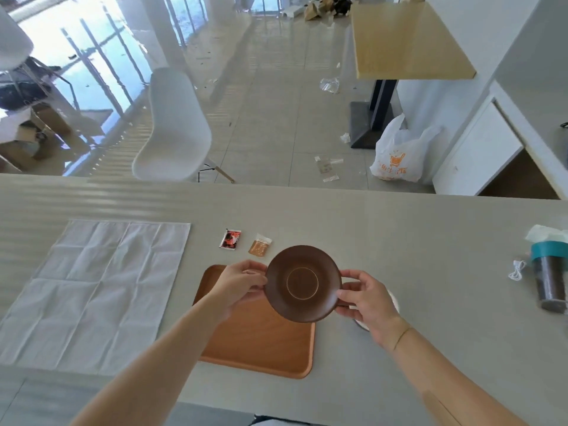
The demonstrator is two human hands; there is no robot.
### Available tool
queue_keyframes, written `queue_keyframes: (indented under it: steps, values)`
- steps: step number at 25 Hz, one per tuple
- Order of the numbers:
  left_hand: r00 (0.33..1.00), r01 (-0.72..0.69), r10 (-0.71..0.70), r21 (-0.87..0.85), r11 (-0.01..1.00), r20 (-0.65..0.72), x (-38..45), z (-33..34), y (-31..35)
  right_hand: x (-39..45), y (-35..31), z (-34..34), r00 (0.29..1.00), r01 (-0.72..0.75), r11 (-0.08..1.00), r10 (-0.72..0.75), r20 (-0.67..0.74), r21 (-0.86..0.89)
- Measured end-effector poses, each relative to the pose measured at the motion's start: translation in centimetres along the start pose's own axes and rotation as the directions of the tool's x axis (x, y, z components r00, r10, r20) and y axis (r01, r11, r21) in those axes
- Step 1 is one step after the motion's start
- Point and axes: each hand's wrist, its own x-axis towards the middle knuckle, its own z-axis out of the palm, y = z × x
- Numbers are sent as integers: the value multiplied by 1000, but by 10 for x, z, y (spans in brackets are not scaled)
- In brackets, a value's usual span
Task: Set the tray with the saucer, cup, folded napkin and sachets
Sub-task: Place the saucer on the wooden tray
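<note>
I hold a dark brown wooden saucer [302,283] in the air, tilted toward me, above the far right corner of the orange-brown wooden tray [261,339]. My left hand [238,287] grips its left rim and my right hand [367,298] grips its right rim. A white cloth napkin [95,293] lies unfolded flat on the counter to the left of the tray. Two sachets lie beyond the tray: a red-and-black one [230,239] and a brown sugar one [260,245]. A white cup [395,302] is mostly hidden behind my right hand.
At the right counter edge stand a dark tumbler with a teal band [550,276], a crumpled tissue [545,233] and a small white cord [518,270]. A white chair [175,127] stands on the floor beyond the counter's far edge.
</note>
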Motion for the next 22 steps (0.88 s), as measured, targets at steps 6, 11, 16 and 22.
queue_keyframes:
  steps: [6, 11, 16, 22]
  values:
    - [998, 31, -35, 67, 997, 56, 5, -44, -26, -6, 43, 46, 995, -51, 999, 52, -89, 13]
    - [995, 60, -71, 165, 985, 66, 5, -55, -54, -13, 77, 61, 985, -102, 994, 106, -134, 32]
    - [995, 85, -96, 234, 968, 36, 5, -50, -87, -17, 102, 60, 970, -159, 987, 157, -186, 5]
    - [996, 90, -92, 287, 954, -4, 13, -38, -98, -7, 111, 52, 964, -171, 984, 156, -217, -53]
